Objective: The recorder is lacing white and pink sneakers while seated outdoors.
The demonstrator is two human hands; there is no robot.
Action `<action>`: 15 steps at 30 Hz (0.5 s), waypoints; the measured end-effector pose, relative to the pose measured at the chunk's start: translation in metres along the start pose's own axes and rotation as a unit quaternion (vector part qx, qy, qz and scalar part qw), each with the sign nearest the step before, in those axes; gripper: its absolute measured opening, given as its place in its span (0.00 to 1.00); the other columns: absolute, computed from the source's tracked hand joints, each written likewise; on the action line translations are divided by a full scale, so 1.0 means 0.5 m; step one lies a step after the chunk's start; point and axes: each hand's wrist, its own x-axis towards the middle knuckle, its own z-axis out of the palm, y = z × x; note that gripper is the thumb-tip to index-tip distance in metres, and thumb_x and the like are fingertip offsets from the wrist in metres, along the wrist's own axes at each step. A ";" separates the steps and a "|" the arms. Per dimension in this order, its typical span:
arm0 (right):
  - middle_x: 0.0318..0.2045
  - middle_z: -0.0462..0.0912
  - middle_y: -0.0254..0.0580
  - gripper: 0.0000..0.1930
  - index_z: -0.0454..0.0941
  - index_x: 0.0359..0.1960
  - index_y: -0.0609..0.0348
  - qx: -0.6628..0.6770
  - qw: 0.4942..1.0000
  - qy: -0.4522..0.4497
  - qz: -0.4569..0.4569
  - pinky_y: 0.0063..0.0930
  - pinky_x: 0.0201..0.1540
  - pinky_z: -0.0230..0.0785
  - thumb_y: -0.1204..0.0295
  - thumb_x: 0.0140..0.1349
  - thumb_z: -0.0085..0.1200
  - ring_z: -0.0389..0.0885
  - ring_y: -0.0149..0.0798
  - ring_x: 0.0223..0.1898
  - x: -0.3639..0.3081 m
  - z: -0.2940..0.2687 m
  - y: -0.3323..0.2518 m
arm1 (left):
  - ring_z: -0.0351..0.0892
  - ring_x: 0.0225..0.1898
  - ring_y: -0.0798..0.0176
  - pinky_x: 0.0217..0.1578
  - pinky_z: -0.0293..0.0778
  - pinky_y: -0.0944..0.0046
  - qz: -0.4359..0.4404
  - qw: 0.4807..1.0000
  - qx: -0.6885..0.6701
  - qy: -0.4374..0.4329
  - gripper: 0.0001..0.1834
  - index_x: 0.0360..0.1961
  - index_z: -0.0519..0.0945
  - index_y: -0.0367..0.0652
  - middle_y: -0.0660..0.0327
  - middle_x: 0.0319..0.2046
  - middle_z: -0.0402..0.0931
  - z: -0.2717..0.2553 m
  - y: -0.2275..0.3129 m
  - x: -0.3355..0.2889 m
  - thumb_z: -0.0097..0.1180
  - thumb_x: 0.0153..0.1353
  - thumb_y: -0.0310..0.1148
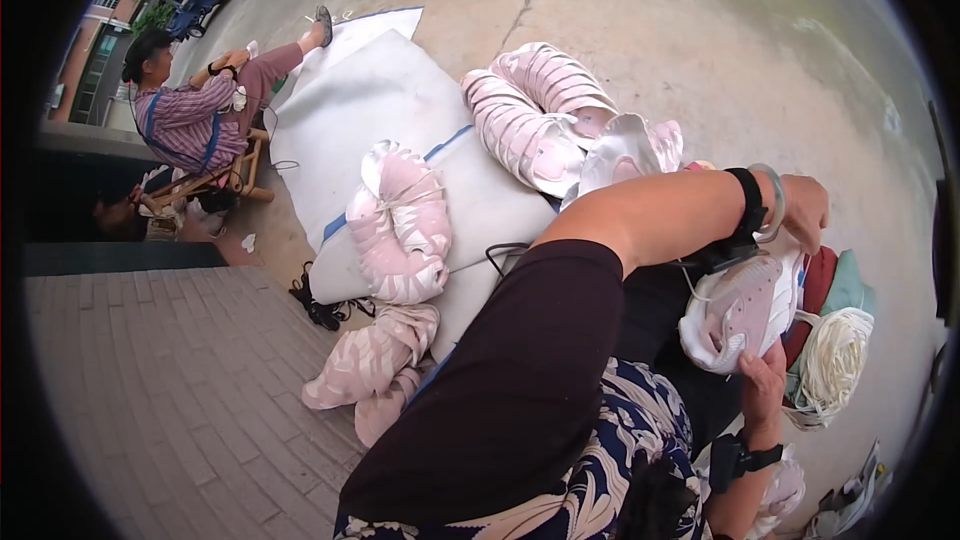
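A pink and white shoe upper [742,308] is over my lap at the right, with a pale lace looped at its side. My right hand [765,372] grips its lower edge, thumb on the white rim. Across the view reaches my left arm, a dark sleeve above the elbow and a black band and pale bangle at the wrist. Just above the upper, my left hand [803,210] is closed with its fingers curled down; what they pinch is hidden. Beside the upper hangs a bundle of cream laces [838,360], against red and green cloth [850,285].
Nested stacks of pink and white uppers [530,135] lie ahead on a white sheet [350,90]. A tied bundle of uppers [405,225] lies nearer, with more uppers [365,365] by the brick-patterned surface [170,360]. Another person [195,115] sits at the far left on a wooden chair.
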 end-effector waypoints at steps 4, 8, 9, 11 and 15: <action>0.51 0.71 0.45 0.35 0.60 0.57 0.69 -0.033 0.999 -0.023 0.004 0.29 0.56 0.57 0.66 0.47 0.54 0.70 0.39 0.52 0.016 -0.015 -0.017 | 0.77 0.27 0.55 0.27 0.70 0.58 -0.018 0.998 0.036 -0.042 0.15 0.20 0.83 0.46 0.55 0.21 0.78 -0.022 -0.016 0.001 0.56 0.31 0.42; 0.44 0.77 0.42 0.32 0.68 0.51 0.69 -0.105 0.992 -0.065 0.034 0.26 0.51 0.62 0.62 0.44 0.56 0.74 0.35 0.45 0.018 -0.012 -0.041 | 0.77 0.29 0.54 0.29 0.70 0.57 -0.054 0.982 0.144 -0.108 0.18 0.25 0.84 0.45 0.54 0.25 0.79 -0.036 -0.022 -0.005 0.56 0.33 0.43; 0.39 0.79 0.39 0.30 0.72 0.46 0.68 -0.117 0.991 -0.063 0.031 0.25 0.48 0.63 0.59 0.41 0.58 0.75 0.33 0.41 0.014 -0.016 -0.038 | 0.77 0.28 0.57 0.28 0.70 0.59 -0.059 0.984 0.085 -0.145 0.16 0.23 0.83 0.44 0.57 0.23 0.79 -0.047 -0.032 -0.014 0.57 0.36 0.44; 0.37 0.79 0.37 0.28 0.76 0.41 0.66 -0.104 0.990 -0.084 0.035 0.25 0.46 0.64 0.58 0.40 0.60 0.76 0.31 0.39 -0.008 -0.047 -0.010 | 0.76 0.25 0.59 0.25 0.68 0.61 -0.088 0.980 -0.023 -0.178 0.16 0.23 0.83 0.44 0.59 0.21 0.78 -0.049 -0.041 -0.028 0.58 0.37 0.44; 0.37 0.79 0.37 0.23 0.78 0.37 0.64 -0.045 0.997 -0.057 0.023 0.27 0.49 0.62 0.62 0.41 0.64 0.75 0.32 0.41 -0.038 -0.063 0.033 | 0.68 0.15 0.68 0.14 0.58 0.68 -0.124 0.923 -0.271 -0.246 0.12 0.21 0.80 0.47 0.66 0.16 0.72 -0.005 -0.076 -0.049 0.61 0.41 0.43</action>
